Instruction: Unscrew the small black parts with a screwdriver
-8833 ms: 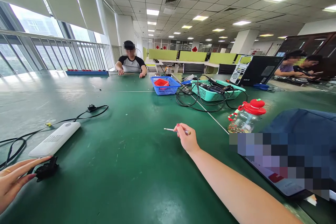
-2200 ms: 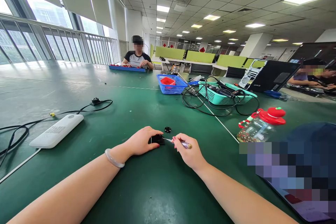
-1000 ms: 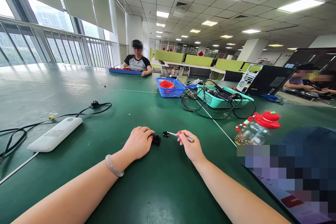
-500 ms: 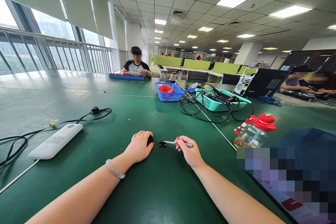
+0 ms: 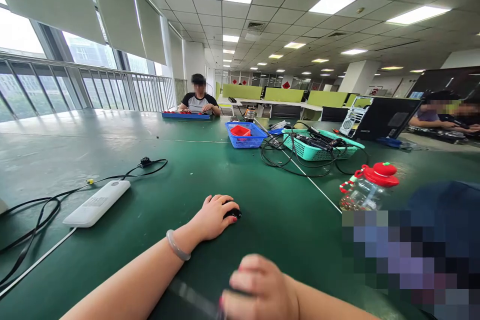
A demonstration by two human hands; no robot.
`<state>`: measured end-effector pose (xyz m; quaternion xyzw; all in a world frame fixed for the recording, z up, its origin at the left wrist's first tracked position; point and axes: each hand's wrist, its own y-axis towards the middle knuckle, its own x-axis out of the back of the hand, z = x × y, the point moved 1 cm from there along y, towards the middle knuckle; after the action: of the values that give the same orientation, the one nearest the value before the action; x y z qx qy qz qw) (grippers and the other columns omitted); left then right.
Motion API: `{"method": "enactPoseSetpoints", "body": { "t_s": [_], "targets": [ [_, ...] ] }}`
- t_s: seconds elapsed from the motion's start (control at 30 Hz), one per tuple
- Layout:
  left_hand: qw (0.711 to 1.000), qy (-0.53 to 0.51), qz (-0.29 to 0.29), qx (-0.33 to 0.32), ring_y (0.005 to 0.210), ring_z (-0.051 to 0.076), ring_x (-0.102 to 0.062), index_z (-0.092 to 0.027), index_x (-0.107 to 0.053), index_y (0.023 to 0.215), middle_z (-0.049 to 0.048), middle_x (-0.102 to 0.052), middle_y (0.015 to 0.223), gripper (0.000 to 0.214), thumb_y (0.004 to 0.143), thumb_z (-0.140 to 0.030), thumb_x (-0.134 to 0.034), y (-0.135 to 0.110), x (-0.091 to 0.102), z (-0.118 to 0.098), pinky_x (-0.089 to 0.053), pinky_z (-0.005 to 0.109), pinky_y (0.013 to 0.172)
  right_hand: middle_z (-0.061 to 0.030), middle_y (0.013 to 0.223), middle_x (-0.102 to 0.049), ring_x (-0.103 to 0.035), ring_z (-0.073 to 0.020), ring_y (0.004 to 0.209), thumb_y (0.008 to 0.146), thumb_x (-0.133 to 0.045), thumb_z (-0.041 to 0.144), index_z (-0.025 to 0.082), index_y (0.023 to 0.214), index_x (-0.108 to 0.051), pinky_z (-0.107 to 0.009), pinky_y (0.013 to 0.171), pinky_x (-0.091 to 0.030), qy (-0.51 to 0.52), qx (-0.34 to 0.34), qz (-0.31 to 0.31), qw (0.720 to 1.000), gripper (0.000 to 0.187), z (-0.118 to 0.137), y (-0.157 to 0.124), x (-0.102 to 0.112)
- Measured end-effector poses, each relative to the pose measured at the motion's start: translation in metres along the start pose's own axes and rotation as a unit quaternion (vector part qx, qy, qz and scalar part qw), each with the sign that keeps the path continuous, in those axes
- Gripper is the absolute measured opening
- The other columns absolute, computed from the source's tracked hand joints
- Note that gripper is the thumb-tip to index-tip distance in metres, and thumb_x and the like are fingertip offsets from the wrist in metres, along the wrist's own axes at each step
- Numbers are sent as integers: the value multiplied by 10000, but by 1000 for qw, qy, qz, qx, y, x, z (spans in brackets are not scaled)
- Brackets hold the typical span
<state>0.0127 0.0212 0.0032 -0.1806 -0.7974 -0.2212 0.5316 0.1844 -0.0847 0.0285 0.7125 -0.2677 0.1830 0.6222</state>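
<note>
My left hand (image 5: 214, 217) lies low over the tabletop, its fingers closed around a small black rounded thing (image 5: 233, 213) whose kind I cannot make out. Most of that thing is hidden under the palm and fingers. Nearer to me is my right hand (image 5: 258, 290), smeared by motion, with its fingers curled. A pale, blurred streak at its lower left looks like the shaft of a slim screwdriver (image 5: 195, 300); the handle is hidden in the fist. The two hands are apart.
On the green table (image 5: 180, 160) a white power strip (image 5: 98, 203) with black cables lies left. Farther off stand a blue basket (image 5: 245, 141) and a teal basket (image 5: 311, 152) of cables. A red-lidded bottle (image 5: 371, 190) is right. A person (image 5: 198, 100) sits across.
My right hand, with the screwdriver, has swung toward me and down, away from the left. The left hand sits farther right in view; the black piece by the screwdriver tip no longer shows separately.
</note>
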Motion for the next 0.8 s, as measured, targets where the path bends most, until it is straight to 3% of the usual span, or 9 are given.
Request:
{"method": "enactPoseSetpoints", "body": {
  "t_s": [0.1,0.2,0.27,0.3,0.4,0.5,0.67,0.8],
  "targets": [
    [1000,0,-5,0,1244,301,-461,-297,-585,1101,68,-547,1315,290,850,-438,-554,-1,0,-4,-262,635,1087,-42,885,-706,-635,-180,784,883,-512,273,245,1054,-612,-333,739,-472,-42,-166,-74,982,200,-39,-13,0],
    [1000,-12,-5,1,1228,300,-473,-294,-567,1090,59,-567,1271,333,813,-475,-602,-1,0,-13,-244,660,1081,-60,898,-681,-635,-180,824,914,-467,230,213,975,-625,-320,765,-488,-33,-397,-156,904,170,-76,-31,-1],
    [1000,-12,-7,3,1209,293,-483,-305,-578,1072,46,-579,1229,299,827,-476,-586,1,-1,-17,-247,659,1074,-61,874,-676,-636,-176,794,939,-444,287,200,944,-624,-298,727,-500,-9,-483,-193,854,200,-88,-39,-6],
    [1000,-9,-8,5,1194,288,-491,-304,-587,1059,45,-582,1207,277,839,-471,-573,1,-1,-19,-255,649,1071,-58,867,-676,-637,-174,789,942,-445,306,198,929,-626,-290,720,-501,2,-501,-190,844,212,-89,-41,-8],
    [1000,1,-14,8,1122,269,-522,-278,-610,1021,53,-588,1136,262,856,-472,-549,-4,-1,-20,-307,587,1056,-47,865,-676,-633,-171,799,931,-462,294,199,917,-637,-285,747,-493,20,-476,-122,871,199,-83,-39,-16],
    [1000,5,-16,12,1076,254,-526,-270,-615,1006,43,-589,1096,256,851,-466,-558,-25,5,-17,-353,529,1031,-43,879,-683,-624,-180,829,907,-478,244,204,932,-639,-312,794,-478,10,-413,-54,909,167,-71,-32,-19],
    [995,26,-26,95,1072,236,-534,-285,-616,954,25,-602,1081,224,875,-458,-496,-98,21,1,-337,512,1048,-36,878,-689,-622,-184,828,875,-494,211,220,941,-639,-318,778,-477,0,-384,-33,923,159,-68,-28,-19],
    [979,81,-46,184,1074,242,-560,-327,-634,940,8,-624,1112,240,860,-489,-476,-159,37,37,-389,445,1001,-35,862,-684,-625,-171,800,892,-479,221,223,940,-639,-296,746,-483,17,-402,-53,914,167,-72,-30,-19]
  ]
}}
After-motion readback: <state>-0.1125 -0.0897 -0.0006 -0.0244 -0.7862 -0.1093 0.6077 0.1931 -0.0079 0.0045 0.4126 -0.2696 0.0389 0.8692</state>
